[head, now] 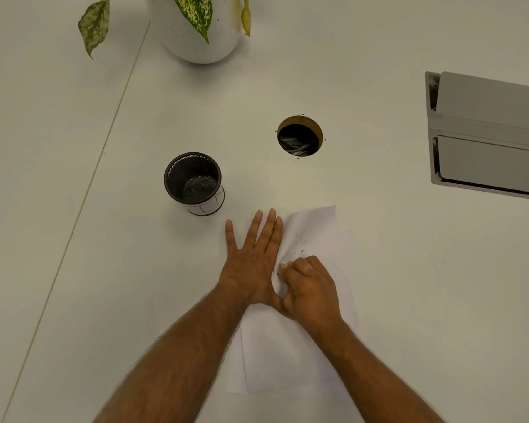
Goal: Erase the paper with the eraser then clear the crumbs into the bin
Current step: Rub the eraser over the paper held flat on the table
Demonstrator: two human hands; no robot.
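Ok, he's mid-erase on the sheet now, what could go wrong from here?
The paper is already buckling beside the right hand; harder rubbing could crease or tear it. The left hand pins only its left edge, so it may slide. Crumbs lie loose near the top and could scatter onto the table before reaching the bin.

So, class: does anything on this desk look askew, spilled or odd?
Yes. The paper lies askew and buckles beside the left hand pressing it flat. Dark crumbs are scattered just beyond the fisted right hand. An uncovered round hole gapes in the table.
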